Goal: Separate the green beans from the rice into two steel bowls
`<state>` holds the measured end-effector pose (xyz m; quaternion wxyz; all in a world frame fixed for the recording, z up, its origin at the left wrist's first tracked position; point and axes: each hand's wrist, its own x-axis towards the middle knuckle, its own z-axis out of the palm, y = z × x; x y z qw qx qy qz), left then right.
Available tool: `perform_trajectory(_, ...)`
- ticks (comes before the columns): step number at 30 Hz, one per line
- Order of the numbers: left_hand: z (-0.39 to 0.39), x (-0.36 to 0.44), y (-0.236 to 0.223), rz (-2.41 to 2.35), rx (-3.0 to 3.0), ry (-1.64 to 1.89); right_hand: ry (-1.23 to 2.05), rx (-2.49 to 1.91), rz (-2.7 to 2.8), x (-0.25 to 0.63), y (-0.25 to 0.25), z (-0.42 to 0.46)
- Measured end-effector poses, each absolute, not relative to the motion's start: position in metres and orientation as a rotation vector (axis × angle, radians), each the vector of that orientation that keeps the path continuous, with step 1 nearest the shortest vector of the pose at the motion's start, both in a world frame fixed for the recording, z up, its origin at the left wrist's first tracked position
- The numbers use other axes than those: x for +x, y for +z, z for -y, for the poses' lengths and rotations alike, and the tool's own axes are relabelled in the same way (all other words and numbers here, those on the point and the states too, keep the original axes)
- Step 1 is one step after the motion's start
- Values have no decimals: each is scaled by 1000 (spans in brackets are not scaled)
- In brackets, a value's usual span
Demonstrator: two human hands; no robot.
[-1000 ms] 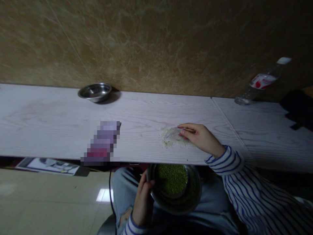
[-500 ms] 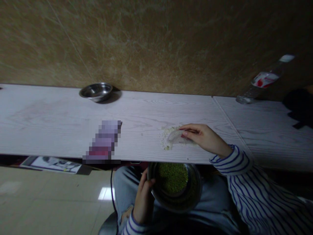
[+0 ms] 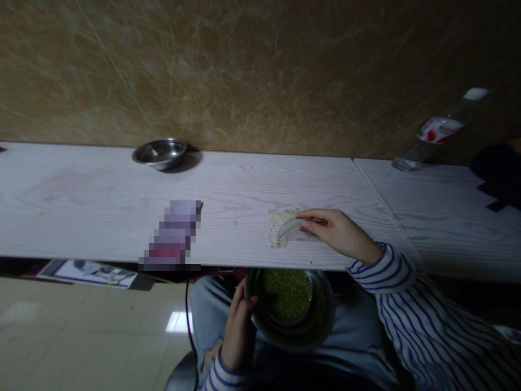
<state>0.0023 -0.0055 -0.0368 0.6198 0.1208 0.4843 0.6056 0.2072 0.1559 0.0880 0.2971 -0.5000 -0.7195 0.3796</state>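
Observation:
My left hand (image 3: 236, 329) grips the rim of a steel bowl (image 3: 321, 326) held on my lap just under the table edge; it holds a heap of green beans (image 3: 286, 294). My right hand (image 3: 336, 232) rests on the white wooden table (image 3: 101, 206), fingers together and pressed on a small clear curved scraper-like piece (image 3: 292, 229). That piece lies against a little pile of pale grains mixed with green bits (image 3: 277, 228).
An empty steel bowl (image 3: 159, 152) stands at the back by the brown wall. A blurred flat object (image 3: 175, 234) lies left of the pile. A plastic bottle (image 3: 437, 132) lies at the far right, beside a dark object (image 3: 496, 174). Papers (image 3: 87, 273) lie on the tiled floor.
My right hand has drawn the clear piece through the grain pile, leaving a swept arc and pushing the grains left. The left hand and the bowl of beans stay put.

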Motion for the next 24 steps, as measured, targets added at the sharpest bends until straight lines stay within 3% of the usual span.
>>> perform_trajectory(24, 5, 1, -39, -1141, 328, 1361, 1144, -1361, 1868, 223, 90, -134)
